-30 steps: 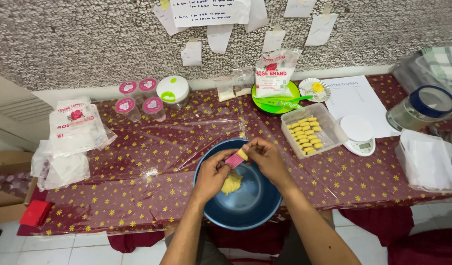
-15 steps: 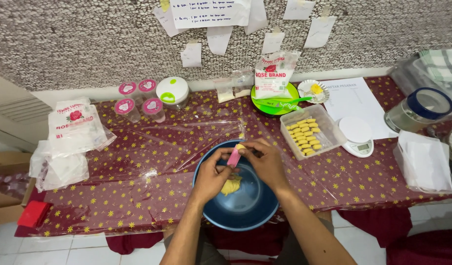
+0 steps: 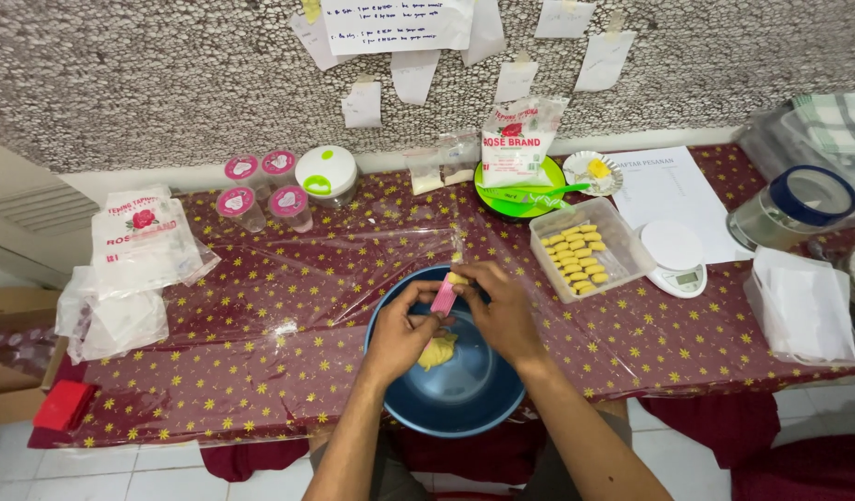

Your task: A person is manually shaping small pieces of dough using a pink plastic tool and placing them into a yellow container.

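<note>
Starred maroon tablecloth [image 3: 261,306]: left hand [image 3: 401,334] and right hand [image 3: 502,311] pinch pink mould [image 3: 443,296] over blue bowl [image 3: 465,399].

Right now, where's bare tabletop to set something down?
Free: the cloth between the flour bags and blue bowl, and the strip in front of the scale. Crowded: the back row of pink-lidded cups, green plate and cookie tray.

My surface [image 3: 261,371] wears a maroon cloth with yellow stars under clear plastic. On it sit the blue bowl [image 3: 465,399] in front of me, a clear tub of yellow pieces [image 3: 585,249], a white scale [image 3: 676,256], pink-lidded cups [image 3: 261,190], flour bags [image 3: 140,246] and a green plate [image 3: 520,190].
</note>
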